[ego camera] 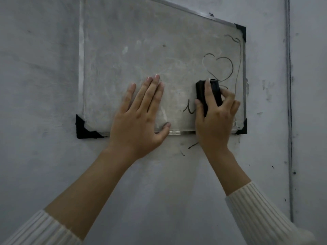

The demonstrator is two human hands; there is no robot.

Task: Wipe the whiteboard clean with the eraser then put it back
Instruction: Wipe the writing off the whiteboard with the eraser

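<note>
A small whiteboard [134, 32] with a metal frame and black corner caps hangs tilted on a grey wall. Its left and middle parts are smeared grey. On its right part are a drawn heart [230, 68], a long thin line down the right edge and a curl of ink by the lower middle. My right hand [215, 119] grips a black eraser [215, 92] and presses it flat on the board just below the heart. My left hand [139, 117] lies flat with fingers spread on the board's lower middle, its thumb over the bottom frame.
The grey wall [39, 76] surrounds the board, with a few black ink marks [192, 145] below the bottom frame. A dark vertical seam [289, 103] runs down the wall to the right of the board.
</note>
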